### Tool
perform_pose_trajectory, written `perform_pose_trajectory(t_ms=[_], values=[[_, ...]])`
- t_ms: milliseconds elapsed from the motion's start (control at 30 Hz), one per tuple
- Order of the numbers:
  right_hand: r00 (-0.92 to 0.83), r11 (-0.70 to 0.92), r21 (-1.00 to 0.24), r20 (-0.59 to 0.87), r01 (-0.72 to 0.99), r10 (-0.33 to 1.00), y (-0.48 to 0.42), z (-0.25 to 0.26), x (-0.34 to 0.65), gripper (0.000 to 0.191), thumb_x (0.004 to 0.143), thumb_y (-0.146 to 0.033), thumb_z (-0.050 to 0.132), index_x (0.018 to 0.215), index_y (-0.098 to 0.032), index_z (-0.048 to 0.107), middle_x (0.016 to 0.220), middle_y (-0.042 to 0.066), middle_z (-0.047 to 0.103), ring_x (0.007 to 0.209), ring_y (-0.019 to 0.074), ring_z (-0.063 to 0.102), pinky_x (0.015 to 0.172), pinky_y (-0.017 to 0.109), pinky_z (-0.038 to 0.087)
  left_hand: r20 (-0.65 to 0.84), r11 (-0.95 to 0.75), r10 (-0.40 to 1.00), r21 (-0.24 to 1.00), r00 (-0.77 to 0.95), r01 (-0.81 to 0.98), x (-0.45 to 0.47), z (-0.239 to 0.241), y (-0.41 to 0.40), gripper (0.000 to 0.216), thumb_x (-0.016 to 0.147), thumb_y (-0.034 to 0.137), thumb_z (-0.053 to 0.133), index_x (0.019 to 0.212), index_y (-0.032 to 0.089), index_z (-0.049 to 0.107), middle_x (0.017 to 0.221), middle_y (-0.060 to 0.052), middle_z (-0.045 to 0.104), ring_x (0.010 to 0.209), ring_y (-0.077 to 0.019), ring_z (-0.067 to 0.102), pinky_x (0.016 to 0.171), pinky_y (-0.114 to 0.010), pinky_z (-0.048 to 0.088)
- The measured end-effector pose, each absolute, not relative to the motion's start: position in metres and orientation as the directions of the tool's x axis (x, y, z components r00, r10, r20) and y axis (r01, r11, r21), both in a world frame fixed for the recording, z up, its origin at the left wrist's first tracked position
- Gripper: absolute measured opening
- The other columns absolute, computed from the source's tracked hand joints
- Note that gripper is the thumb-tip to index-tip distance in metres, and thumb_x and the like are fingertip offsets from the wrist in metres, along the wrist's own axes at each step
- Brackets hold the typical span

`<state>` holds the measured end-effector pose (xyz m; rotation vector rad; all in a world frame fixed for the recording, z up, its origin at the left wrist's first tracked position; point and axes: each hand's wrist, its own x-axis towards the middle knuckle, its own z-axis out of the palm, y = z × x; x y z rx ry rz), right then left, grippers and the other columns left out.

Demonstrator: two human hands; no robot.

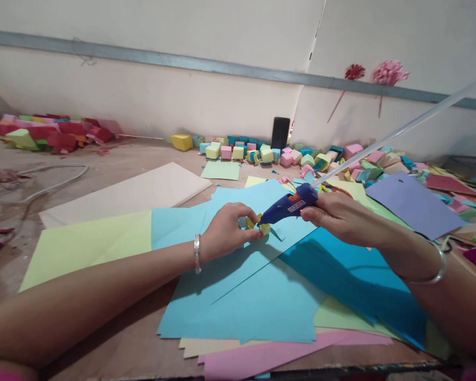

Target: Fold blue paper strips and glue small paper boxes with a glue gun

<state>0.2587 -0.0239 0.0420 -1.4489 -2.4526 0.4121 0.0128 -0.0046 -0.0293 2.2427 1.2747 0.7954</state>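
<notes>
My right hand (335,217) is wrapped round a blue glue gun (287,206), from whose back a long clear glue stick (396,132) rises to the right. The gun's nozzle points down-left and meets a small yellow folded paper piece (265,228). Between the thumb and fingers of my left hand (232,227) that paper piece is pinched, partly hidden by the fingertips. Light blue paper sheets (238,312) lie beneath both hands. A thin blue paper strip (276,234) sticks out beside the yellow piece.
Small folded paper boxes (238,153) line the wall, with a phone (280,133) leaning behind them. More coloured boxes (59,132) are heaped at the far left. A purple sheet (414,203) lies right. Paper flowers (391,72) hang on the wall rail. A cable (55,180) curls at left.
</notes>
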Motion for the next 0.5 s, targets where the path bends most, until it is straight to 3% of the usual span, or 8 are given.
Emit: perform_pose_trajectory(t_ms=[500], values=[[-0.507, 0.485, -0.332, 0.024, 0.809, 0.862, -0.0238, 0.0423, 0.2597, 0.047, 0.092, -0.060, 0.033, 0.069, -0.020, 0.044, 0.062, 0.002, 0.048, 0.057, 0.0146, 0.040, 0.056, 0.030, 0.026, 0.239, -0.470, 0.875, 0.631, 0.421, 0.617, 0.0137, -0.0280, -0.0053, 0.016, 0.066, 0.023, 0.081, 0.072, 0.020, 0.067, 0.086, -0.001, 0.069, 0.086, -0.0209, 0.061, 0.082, -0.036, 0.045]])
